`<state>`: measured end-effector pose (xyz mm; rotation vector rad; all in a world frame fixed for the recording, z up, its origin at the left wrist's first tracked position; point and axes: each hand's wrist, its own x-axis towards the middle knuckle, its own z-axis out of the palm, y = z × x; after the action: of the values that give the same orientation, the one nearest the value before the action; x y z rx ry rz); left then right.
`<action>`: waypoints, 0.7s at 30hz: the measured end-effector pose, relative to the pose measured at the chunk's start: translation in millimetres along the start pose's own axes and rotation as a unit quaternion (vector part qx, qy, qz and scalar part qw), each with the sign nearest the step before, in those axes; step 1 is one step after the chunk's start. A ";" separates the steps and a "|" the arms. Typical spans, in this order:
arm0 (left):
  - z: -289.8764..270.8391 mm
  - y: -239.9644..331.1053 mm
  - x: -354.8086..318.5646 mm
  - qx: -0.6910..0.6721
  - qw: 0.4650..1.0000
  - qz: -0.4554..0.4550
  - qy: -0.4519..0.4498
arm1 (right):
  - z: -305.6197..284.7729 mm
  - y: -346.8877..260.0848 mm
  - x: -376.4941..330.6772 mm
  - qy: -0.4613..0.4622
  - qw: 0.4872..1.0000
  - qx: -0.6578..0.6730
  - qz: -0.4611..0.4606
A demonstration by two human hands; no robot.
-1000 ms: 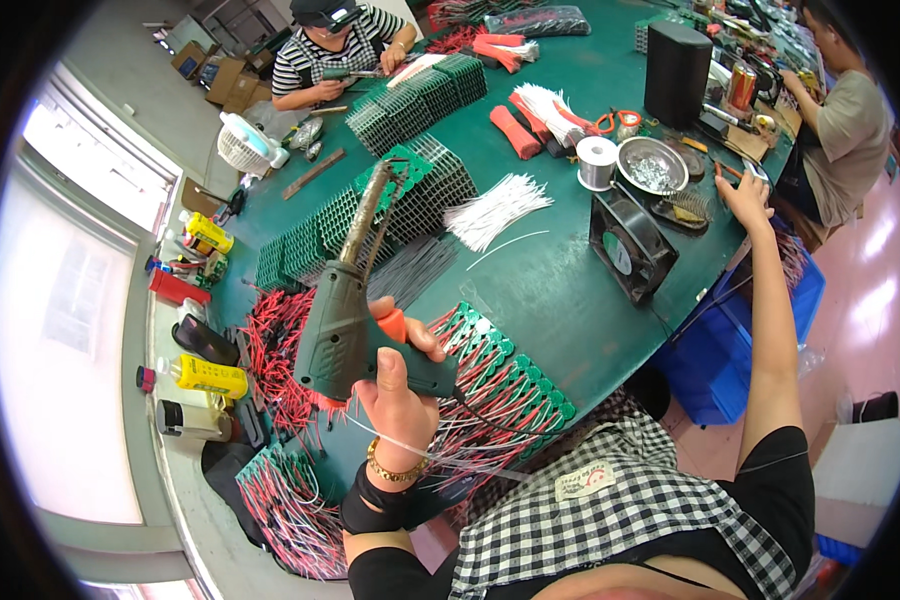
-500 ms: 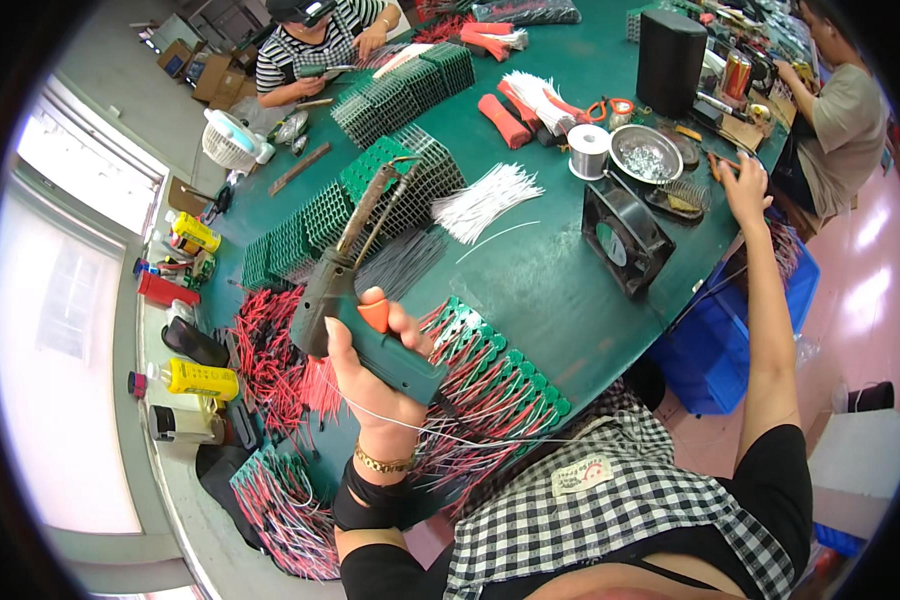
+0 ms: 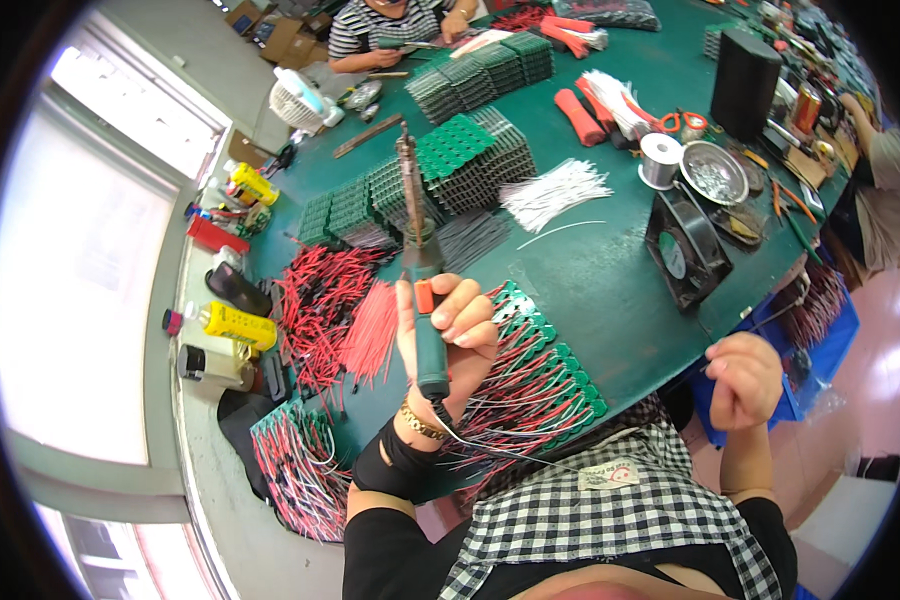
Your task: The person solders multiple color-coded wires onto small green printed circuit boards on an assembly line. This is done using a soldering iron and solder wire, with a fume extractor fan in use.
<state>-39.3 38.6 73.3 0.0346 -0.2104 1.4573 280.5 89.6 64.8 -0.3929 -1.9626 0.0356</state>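
Observation:
Upright in my left hand [image 3: 462,325] is a green soldering gun [image 3: 428,345] with an orange trigger, its tip pointing up. Its cord runs down past my wrist and across my apron. My right hand [image 3: 745,382] is off the table's front edge, fingers curled together; whatever they may hold is too small to make out. Beneath the left hand lie rows of round green circuit boards [image 3: 560,375] with red, black and white wires. Piles of red wires [image 3: 370,330] lie left of the gun, while white wires [image 3: 555,195] and dark wires [image 3: 472,240] are beyond it.
Stacked green boards [image 3: 460,150] stand mid-table. A black fan [image 3: 685,245], a solder spool [image 3: 660,160], a metal bowl [image 3: 713,172] and orange-handled pliers [image 3: 792,200] sit at the right. A blue bin [image 3: 820,350] is below the edge. Two people work across the table.
My right hand has left the tools at the table's right side and drawn back toward me, fingers curled. The soldering gun has turned more upright in my left hand. The view has shifted.

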 end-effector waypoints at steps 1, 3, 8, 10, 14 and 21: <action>-0.3 0.0 -1.2 -0.001 1.000 -0.009 -0.014 | 7.1 -5.4 -0.3 0.000 0.999 0.036 0.004; -1.1 -0.6 -3.8 -0.014 0.999 -0.019 -0.026 | 19.0 -13.2 -3.1 -0.005 0.995 0.097 0.028; -0.7 -2.6 -5.5 -0.019 0.997 -0.049 -0.056 | 43.1 -25.7 -20.4 -0.026 0.981 0.175 0.074; 1.3 -4.2 -5.2 0.009 0.997 -0.038 -0.071 | 53.3 -30.7 -28.8 -0.088 0.975 0.190 0.076; 8.1 -6.9 -7.8 0.159 0.985 0.040 -0.049 | 73.0 -47.9 -38.2 -0.181 0.941 0.263 0.108; 14.2 -19.8 -18.9 0.562 0.797 0.217 -0.046 | 99.8 -83.3 -14.1 -0.343 0.674 0.583 0.297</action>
<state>-23.3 15.7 86.2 1.0926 0.6463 1.8530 174.8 22.2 27.6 -0.1034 -1.9399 2.0110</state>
